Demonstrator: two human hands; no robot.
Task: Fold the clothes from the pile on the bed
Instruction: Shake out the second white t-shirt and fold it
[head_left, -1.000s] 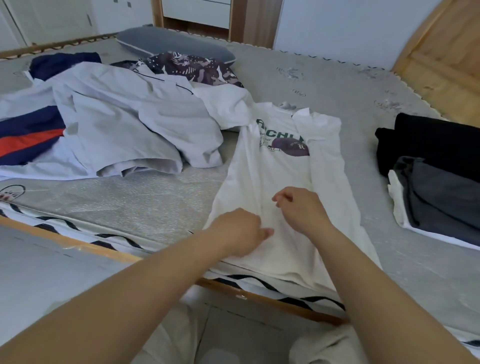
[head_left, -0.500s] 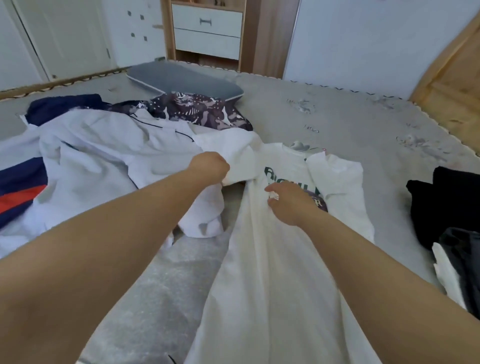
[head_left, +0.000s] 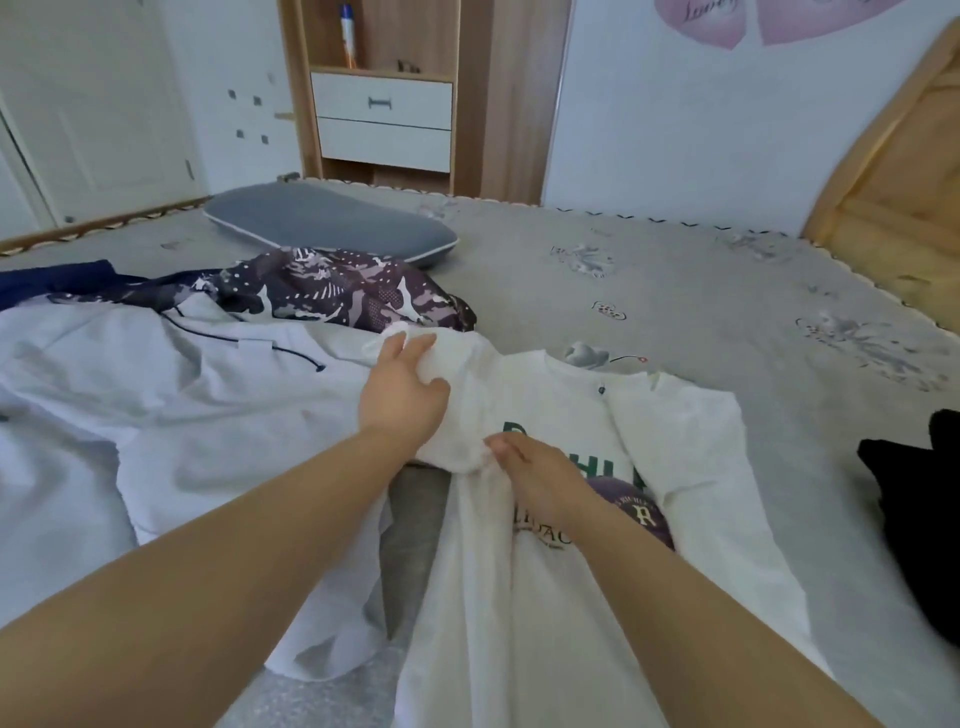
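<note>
While a second ago both of your hands were down at the middle of the white T-shirt (head_left: 524, 597), near the bed's edge, they have since travelled up to its shoulder end, and your head has lifted with them, so the drawers and wall now fill the top of the view. Your left hand (head_left: 402, 392) has its fingers curled round the bunched left sleeve (head_left: 457, 358), lifting it off the grey garment beside it; your right hand (head_left: 540, 475) rests on the chest with the fingers loosely bent, pressing or pinching the cloth at the base of that sleeve, though which of the two you cannot tell from here. The shirt lies face up along the bed (head_left: 675, 291), collar away from you, its right sleeve already turned in over the print. That suggests the first side is done and the left sleeve is the one to bring across next, so this garment looks roughly halfway through its folding. The pile (head_left: 130, 395) on your left, with a pale grey hoodie, a patterned purple piece and something navy, is untouched, and dark clothing (head_left: 914, 514) sits at the right edge. Of the green lettering on the chest only "HI" or similar shows past your hand; the purple badge (head_left: 636, 509) carries a large "A", and the script below it is partly covered and unclear.
</note>
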